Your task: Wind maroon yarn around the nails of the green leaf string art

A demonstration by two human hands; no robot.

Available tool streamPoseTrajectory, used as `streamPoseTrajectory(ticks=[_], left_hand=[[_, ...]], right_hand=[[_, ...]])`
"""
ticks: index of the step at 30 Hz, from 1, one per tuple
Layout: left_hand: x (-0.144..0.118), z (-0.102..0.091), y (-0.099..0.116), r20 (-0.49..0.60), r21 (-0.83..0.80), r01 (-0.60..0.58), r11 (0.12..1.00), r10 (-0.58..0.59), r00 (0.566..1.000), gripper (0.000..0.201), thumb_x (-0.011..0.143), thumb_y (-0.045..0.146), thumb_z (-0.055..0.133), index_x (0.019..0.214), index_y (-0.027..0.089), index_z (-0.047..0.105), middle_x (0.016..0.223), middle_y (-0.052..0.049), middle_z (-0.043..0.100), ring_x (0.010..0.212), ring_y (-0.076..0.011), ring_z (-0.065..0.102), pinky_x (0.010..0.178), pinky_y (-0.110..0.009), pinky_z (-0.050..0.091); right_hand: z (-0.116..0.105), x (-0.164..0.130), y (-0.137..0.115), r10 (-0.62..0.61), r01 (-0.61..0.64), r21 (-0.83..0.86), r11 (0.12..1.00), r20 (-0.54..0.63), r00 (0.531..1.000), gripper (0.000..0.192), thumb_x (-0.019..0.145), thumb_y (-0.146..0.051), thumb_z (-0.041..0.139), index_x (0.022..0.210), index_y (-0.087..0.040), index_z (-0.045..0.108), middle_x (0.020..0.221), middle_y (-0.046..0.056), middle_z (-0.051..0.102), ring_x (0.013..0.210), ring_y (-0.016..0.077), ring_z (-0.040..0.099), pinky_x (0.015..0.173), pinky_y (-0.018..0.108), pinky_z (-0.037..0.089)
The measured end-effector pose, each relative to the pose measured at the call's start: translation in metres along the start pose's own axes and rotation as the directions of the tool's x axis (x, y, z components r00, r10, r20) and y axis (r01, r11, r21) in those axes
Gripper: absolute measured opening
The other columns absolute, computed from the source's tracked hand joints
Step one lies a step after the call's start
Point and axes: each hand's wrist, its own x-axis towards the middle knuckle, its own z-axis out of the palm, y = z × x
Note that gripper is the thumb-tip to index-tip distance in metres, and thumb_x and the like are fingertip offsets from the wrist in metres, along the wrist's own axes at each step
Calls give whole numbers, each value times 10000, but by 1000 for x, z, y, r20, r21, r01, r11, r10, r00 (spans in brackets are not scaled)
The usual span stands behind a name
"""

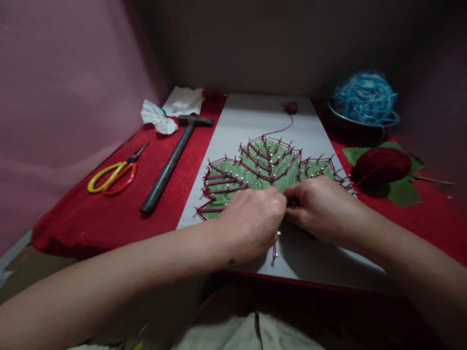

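The left hand (pixel 251 221) and the right hand (pixel 321 206) meet fingertip to fingertip over the lower middle of a green leaf-shaped string-art pattern (pixel 262 167), both curled with fingers drawn together. They appear to pinch the dark red yarn strand (pixel 255 170) at the point where they touch, but the hands hide the pinch, so what each grips cannot be told for certain. The pattern lies directly under and just beyond the knuckles: small metal nails (pixel 226 156) ring the leaf outline, and the red strand runs zigzag between them. One nail with a short red tail stands just below the left hand, near the front edge of the white rectangular board (pixel 255 114) that bears the pattern.

From the top of the leaf the strand trails away to a small dark red yarn wad (pixel 291 107) at the far end of the board. The board rests on a red cloth (pixel 109 214). Left of the board lies a dark metal hammer (pixel 171 163) set diagonally, then yellow-and-orange-handled scissors (pixel 116 175) nearer the left edge. A crumpled white tissue (pixel 158 118) sits beyond the hammer head. To the right, a dark red yarn ball (pixel 381 165) rests on a green leaf (pixel 403 192), and behind it a blue-and-white yarn ball (pixel 363 95) sits in a metal bowl (pixel 350 124).
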Motion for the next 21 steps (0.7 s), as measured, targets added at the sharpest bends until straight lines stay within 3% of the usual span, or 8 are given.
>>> streamPoseTrajectory(ticks=[4, 7, 9, 13, 21], left_hand=[[1, 0, -2, -1, -62, -12, 998, 12, 1000, 128, 829, 178, 492, 813, 140, 613, 816, -60, 649, 689, -207, 617, 573, -305, 459], [2, 4, -3, -19, -20, -31, 999, 31, 999, 134, 842, 177, 496, 841, 128, 620, 803, -65, 650, 677, -206, 614, 558, -299, 441], [3, 6, -4, -17, 8, -44, 999, 45, 999, 116, 828, 150, 515, 849, 123, 626, 799, -67, 654, 676, -205, 617, 557, -293, 429], [6, 3, -6, 21, -84, -30, 996, 32, 999, 88, 792, 104, 561, 768, 147, 634, 755, -38, 661, 699, -177, 618, 595, -263, 417], [7, 3, -5, -31, -74, -30, 997, 28, 999, 73, 781, 123, 579, 718, 148, 608, 676, -15, 626, 614, -153, 574, 548, -255, 365]], right_hand=[[-4, 2, -1, -3, 4, -25, 1000, 40, 999, 149, 676, -223, 499, 535, -200, 539, 491, 10, 523, 489, 116, 440, 490, 259, 241], [-4, 2, 1, -13, 13, -5, 1000, 43, 999, 140, 679, -218, 504, 545, -200, 542, 504, 4, 535, 493, 111, 439, 484, 256, 233], [-5, 0, 4, -39, 38, 32, 999, 43, 998, 142, 689, -196, 506, 555, -200, 554, 508, -5, 540, 496, 105, 440, 479, 252, 231], [-7, -6, 12, -125, 118, 162, 980, 30, 992, 167, 759, -187, 498, 648, -204, 622, 531, -22, 555, 496, 91, 440, 488, 237, 250], [5, -17, 25, -163, 196, 221, 956, -159, 974, 151, 775, -177, 510, 662, -204, 607, 508, -33, 506, 474, 88, 415, 485, 229, 248]])
